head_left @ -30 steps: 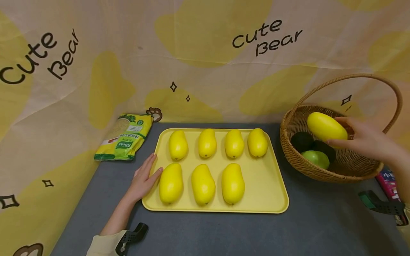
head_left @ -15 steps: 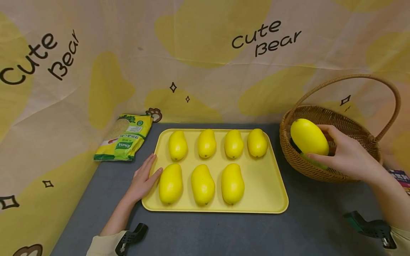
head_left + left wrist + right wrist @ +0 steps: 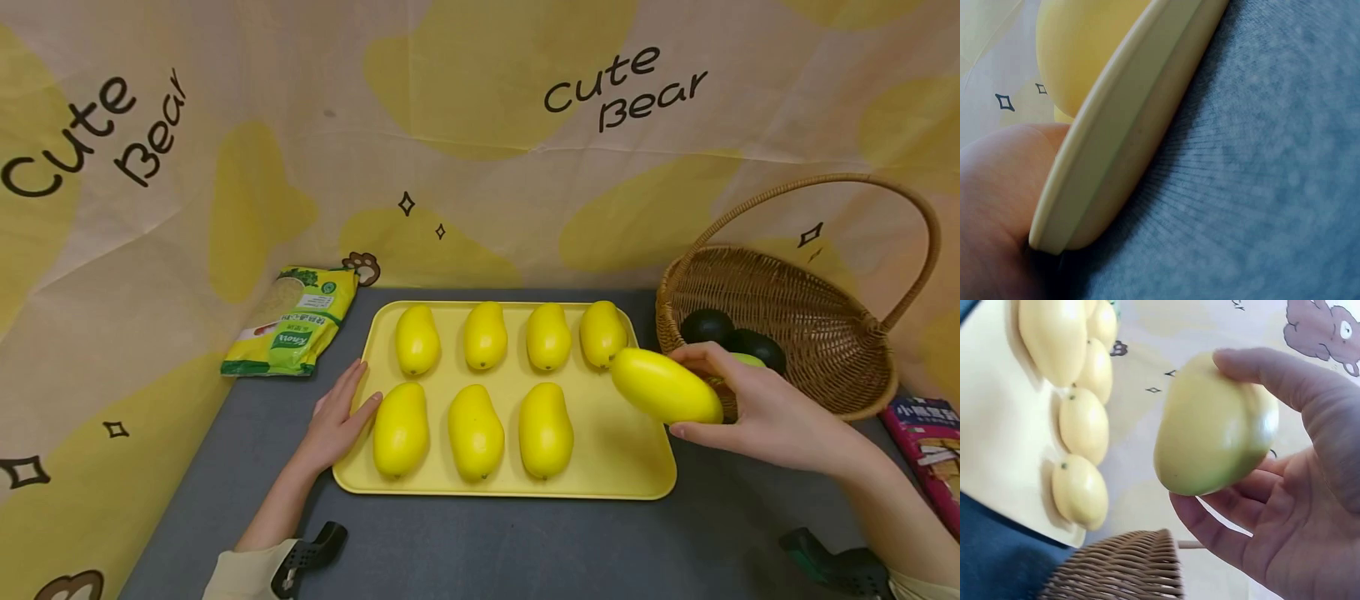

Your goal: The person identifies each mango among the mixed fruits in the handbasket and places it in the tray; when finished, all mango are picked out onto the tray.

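Note:
My right hand (image 3: 757,408) holds a yellow mango (image 3: 666,386) between thumb and fingers, tilted, over the right side of the yellow tray (image 3: 622,467). The right wrist view shows the thumb on one side of this mango (image 3: 1210,431) and the fingers beneath it. Several more mangoes (image 3: 476,432) lie on the tray in two rows, a full back row and a front row to the left. At the tray's left rim rests my left hand (image 3: 337,423), its fingers laid along the edge. In the left wrist view only part of that hand (image 3: 1004,200) shows against the rim.
A wicker basket (image 3: 855,367) with a tall handle stands right of the tray, holding dark green avocados (image 3: 753,348) and a green fruit partly hidden by my hand. Back left lies a yellow-green Knorr packet (image 3: 292,323). A pink packet (image 3: 930,446) sits at the right edge.
My right hand has carried the mango out of the basket, leftward and toward me, to the tray's right side. The left hand and the other mangoes have stayed put.

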